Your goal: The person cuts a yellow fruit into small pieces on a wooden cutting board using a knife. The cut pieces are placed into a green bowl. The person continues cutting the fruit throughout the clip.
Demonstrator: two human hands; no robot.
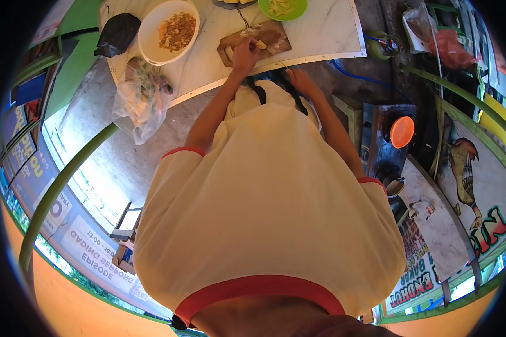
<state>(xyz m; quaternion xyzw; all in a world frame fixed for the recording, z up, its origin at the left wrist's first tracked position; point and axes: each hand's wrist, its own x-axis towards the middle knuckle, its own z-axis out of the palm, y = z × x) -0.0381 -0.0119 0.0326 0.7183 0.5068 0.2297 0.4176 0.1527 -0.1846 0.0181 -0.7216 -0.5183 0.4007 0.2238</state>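
Observation:
My left hand [245,55] is over a wooden cutting board [274,34], its fingertips on a small pale-yellow piece of food [260,44]. The board lies near the front edge of a white marbled table [324,29]. In my right hand [302,82] is the handle of a thin knife [277,60], just off that edge. Its narrow blade slants up and left, with the tip close to the food. Behind the board a green bowl [298,12] holds pale cut strips. A white basin [146,38] with brown and orange pieces stands to the left.
A black plastic bag [118,34] and a clear bag of produce [141,101] sit at the table's left side. On the right are a green gas cylinder [379,49] with a blue hose, a dark metal stove-like box [377,135], and an orange bowl [402,132]. A dark plate is cut off at the top.

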